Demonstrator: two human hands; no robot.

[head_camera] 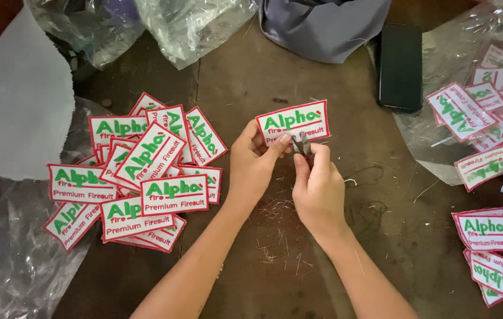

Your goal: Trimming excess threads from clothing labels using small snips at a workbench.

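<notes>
My left hand point(255, 162) holds a white rectangular patch point(294, 121) with a red border and green lettering by its lower left edge, above the brown table. My right hand point(317, 184) grips a small metal thread cutter point(302, 145), its tip at the patch's lower edge. Both hands meet near the middle of the table. Loose thread clippings point(278, 215) lie under my wrists.
A heap of the same patches point(139, 177) lies at the left. More patches point(487, 124) rest on clear plastic at the right, with a few point(490, 248) at the lower right. A black phone point(400, 66), grey fabric point(322, 23), plastic bags point(192, 23) and a grey sheet point(15, 100) lie around.
</notes>
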